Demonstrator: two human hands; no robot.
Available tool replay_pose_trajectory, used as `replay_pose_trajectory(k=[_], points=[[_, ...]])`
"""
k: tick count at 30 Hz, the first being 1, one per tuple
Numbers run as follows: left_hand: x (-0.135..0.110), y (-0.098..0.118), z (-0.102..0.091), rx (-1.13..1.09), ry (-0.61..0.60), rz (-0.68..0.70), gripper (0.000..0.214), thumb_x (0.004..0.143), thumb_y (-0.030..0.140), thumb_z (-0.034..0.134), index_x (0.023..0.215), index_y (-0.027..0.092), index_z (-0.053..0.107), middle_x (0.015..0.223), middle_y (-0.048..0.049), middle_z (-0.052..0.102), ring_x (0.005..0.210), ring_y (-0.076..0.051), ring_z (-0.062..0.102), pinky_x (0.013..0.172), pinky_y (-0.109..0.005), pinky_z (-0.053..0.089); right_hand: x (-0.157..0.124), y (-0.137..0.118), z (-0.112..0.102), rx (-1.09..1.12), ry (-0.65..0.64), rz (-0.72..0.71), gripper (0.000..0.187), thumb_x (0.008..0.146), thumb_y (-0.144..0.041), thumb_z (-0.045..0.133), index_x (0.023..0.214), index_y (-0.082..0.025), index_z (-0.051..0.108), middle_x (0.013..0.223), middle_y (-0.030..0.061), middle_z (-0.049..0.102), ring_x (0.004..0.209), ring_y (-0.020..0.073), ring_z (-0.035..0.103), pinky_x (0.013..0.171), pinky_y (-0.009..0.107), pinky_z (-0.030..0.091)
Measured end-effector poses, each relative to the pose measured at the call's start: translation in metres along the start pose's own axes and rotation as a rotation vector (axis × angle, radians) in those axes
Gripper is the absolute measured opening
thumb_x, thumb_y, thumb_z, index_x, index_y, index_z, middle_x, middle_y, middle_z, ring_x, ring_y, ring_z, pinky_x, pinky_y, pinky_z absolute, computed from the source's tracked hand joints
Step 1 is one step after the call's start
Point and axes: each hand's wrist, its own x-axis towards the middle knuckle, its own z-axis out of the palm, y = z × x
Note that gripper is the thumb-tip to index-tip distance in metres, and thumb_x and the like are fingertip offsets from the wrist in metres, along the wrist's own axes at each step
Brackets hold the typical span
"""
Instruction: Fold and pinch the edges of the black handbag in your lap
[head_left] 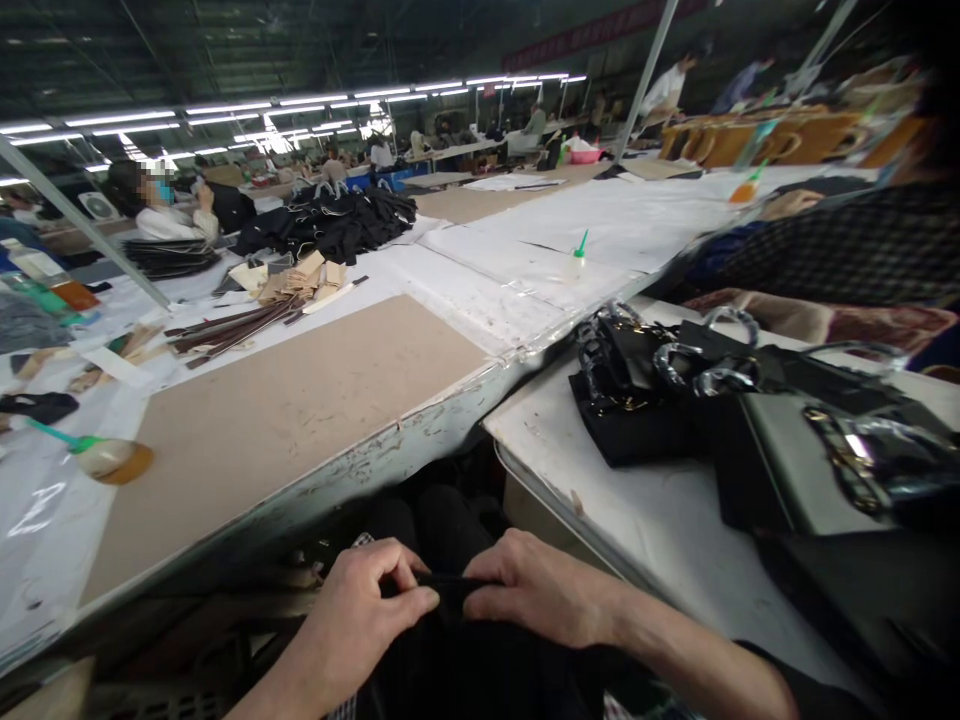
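Observation:
Both my hands are low in my lap, below the table edge. My left hand [358,610] pinches the edge of a black piece of material [450,640] with thumb and fingers closed on it. My right hand [536,590] grips the same black piece from the other side, fingers curled over its top edge. The two hands almost touch. Most of the black piece merges with the dark clothing beneath and its shape is hard to make out.
A brown board [300,400] lies on the long white worktable. Black handbags with wrapped handles [675,385] sit on the side table to the right. A glue bottle [105,458] lies left, another [576,258] stands further back. Dark straps [232,328] and black fabric [337,222] beyond; several people work nearby.

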Motion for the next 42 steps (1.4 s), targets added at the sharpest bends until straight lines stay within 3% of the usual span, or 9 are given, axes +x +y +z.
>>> replay_pose_trajectory(k=[7, 13, 17, 18, 20, 23, 28, 36, 42], points=[[0.006, 0.0, 0.01, -0.01, 0.028, -0.023, 0.031, 0.079, 0.022, 0.068, 0.057, 0.021, 0.045, 0.083, -0.001, 0.074, 0.081, -0.02, 0.066, 0.075, -0.031, 0.044, -0.003, 0.0, 0.0, 0.041, 0.023, -0.018, 0.036, 0.087, -0.021, 0.062, 0.056, -0.017, 0.044, 0.057, -0.0067, 0.034, 0.054, 0.008, 0.034, 0.051, 0.023, 0.026], [0.006, 0.0, 0.014, -0.132, 0.03, -0.067, 0.034, 0.077, 0.021, 0.071, 0.062, 0.022, 0.04, 0.071, 0.0015, 0.067, 0.068, -0.015, 0.055, 0.063, -0.028, 0.04, -0.013, 0.0, 0.0, -0.053, 0.03, -0.076, 0.036, 0.09, -0.023, 0.063, 0.057, -0.017, 0.052, 0.056, -0.0065, 0.033, 0.054, 0.009, 0.035, 0.054, 0.023, 0.029], [0.005, 0.004, 0.017, -0.301, 0.008, -0.049, 0.036, 0.071, 0.011, 0.072, 0.079, 0.024, 0.039, 0.069, 0.0079, 0.06, 0.066, -0.012, 0.053, 0.061, -0.025, 0.039, -0.007, -0.003, -0.001, -0.087, 0.022, -0.125, 0.01, 0.088, -0.033, 0.071, 0.09, -0.023, 0.072, 0.067, -0.0048, 0.054, 0.063, 0.0128, 0.048, 0.058, 0.022, 0.034], [0.005, 0.006, 0.017, -0.311, -0.007, -0.04, 0.035, 0.071, 0.01, 0.071, 0.082, 0.024, 0.041, 0.07, 0.0081, 0.06, 0.068, -0.013, 0.054, 0.063, -0.024, 0.04, -0.002, -0.004, -0.001, -0.069, -0.015, -0.11, 0.021, 0.085, -0.036, 0.075, 0.102, -0.023, 0.072, 0.071, -0.0045, 0.057, 0.065, 0.0133, 0.05, 0.057, 0.022, 0.034], [0.003, 0.012, 0.012, -0.282, -0.043, -0.017, 0.031, 0.07, 0.01, 0.071, 0.087, 0.023, 0.048, 0.077, 0.0063, 0.063, 0.075, -0.014, 0.057, 0.069, -0.025, 0.043, 0.009, -0.006, -0.003, -0.057, -0.103, -0.077, 0.035, 0.08, -0.034, 0.079, 0.111, -0.021, 0.07, 0.075, -0.0044, 0.06, 0.065, 0.0128, 0.051, 0.055, 0.021, 0.034], [-0.003, 0.018, -0.009, -0.13, -0.111, -0.015, 0.043, 0.064, 0.013, 0.079, 0.101, 0.021, 0.06, 0.099, 0.002, 0.068, 0.097, -0.02, 0.06, 0.085, -0.027, 0.044, 0.019, -0.011, -0.009, -0.116, -0.16, -0.094, 0.025, 0.08, -0.02, 0.074, 0.104, -0.018, 0.074, 0.076, -0.0035, 0.062, 0.067, 0.0128, 0.054, 0.061, 0.022, 0.038], [-0.012, 0.011, -0.037, 0.025, -0.312, -0.145, 0.024, 0.071, 0.025, 0.073, 0.095, 0.02, 0.071, 0.084, 0.0031, 0.067, 0.084, -0.021, 0.06, 0.071, -0.026, 0.043, 0.017, -0.017, -0.018, -0.207, -0.172, -0.123, 0.021, 0.082, -0.015, 0.066, 0.1, -0.018, 0.077, 0.075, -0.0016, 0.066, 0.07, 0.0146, 0.06, 0.065, 0.023, 0.042], [-0.003, -0.013, -0.022, -0.093, -0.307, -0.199, 0.027, 0.071, 0.029, 0.075, 0.095, 0.018, 0.074, 0.077, 0.0043, 0.062, 0.074, -0.017, 0.053, 0.065, -0.023, 0.037, 0.039, 0.019, -0.004, 0.213, -0.28, -0.129, 0.044, 0.084, -0.02, 0.068, 0.128, -0.025, 0.069, 0.118, 0.0001, 0.074, 0.108, 0.0224, 0.066, 0.096, 0.028, 0.048], [-0.005, -0.014, -0.023, -0.015, -0.26, -0.118, 0.018, 0.081, 0.035, 0.065, 0.082, 0.018, 0.07, 0.069, 0.0057, 0.051, 0.067, -0.014, 0.043, 0.065, -0.023, 0.034, 0.055, 0.018, -0.004, 0.161, -0.242, -0.087, 0.032, 0.088, -0.043, 0.072, 0.109, -0.019, 0.079, 0.084, -0.0018, 0.071, 0.076, 0.0146, 0.06, 0.069, 0.021, 0.044]])
